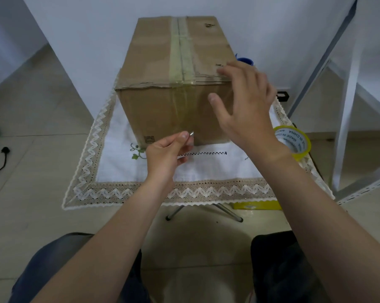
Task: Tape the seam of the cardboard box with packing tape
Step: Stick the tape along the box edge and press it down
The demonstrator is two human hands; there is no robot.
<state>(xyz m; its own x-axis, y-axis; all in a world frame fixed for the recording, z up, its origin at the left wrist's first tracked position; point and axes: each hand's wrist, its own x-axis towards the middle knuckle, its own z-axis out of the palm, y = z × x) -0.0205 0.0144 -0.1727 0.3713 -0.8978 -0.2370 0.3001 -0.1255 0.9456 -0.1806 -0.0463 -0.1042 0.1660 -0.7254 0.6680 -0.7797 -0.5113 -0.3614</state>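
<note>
A brown cardboard box [154,62] stands on a small cloth-covered table [206,169]. Clear packing tape [181,53] runs along its top seam and down over the near face. My left hand [165,154] pinches the lower end of that tape strip at the bottom of the near face. My right hand [246,106] hovers with fingers spread by the box's near right corner and holds nothing. The yellow tape roll [294,142] lies on the cloth to the right, partly hidden behind my right wrist.
A blue object [246,60] peeks out behind the box's right side. A white metal frame [346,119] stands at the right. A black cable and plug [1,158] lie on the tiled floor at the left. My knees are at the bottom.
</note>
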